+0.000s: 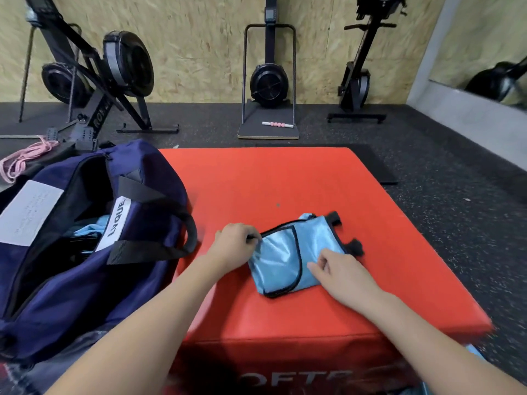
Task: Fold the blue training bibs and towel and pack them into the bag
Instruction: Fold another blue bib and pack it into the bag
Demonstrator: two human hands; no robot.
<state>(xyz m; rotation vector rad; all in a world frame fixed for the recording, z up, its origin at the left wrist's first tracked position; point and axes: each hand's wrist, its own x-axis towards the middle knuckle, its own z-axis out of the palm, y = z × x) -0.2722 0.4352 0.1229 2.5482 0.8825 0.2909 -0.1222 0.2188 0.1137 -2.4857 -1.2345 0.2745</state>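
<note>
Head view: folded blue bib (288,262) lies on red box (370,223), right of open bag (71,252). Left hand (235,243) pinches its left edge; right hand (342,273) presses it flat, fingers straight. Bag lies nearer the left hand.

Surface (285,178): red padded box top, white lettering on its front face, partly cut off. Folded blue bib (288,263) with black trim lies flat on it, toward 5 o'clock of centre. Navy bag (85,266), unzipped, sits at 9 o'clock, overlapping the surface's left edge. Small dark speck near centre. Speckled black floor (442,201) surrounds the box.
</note>
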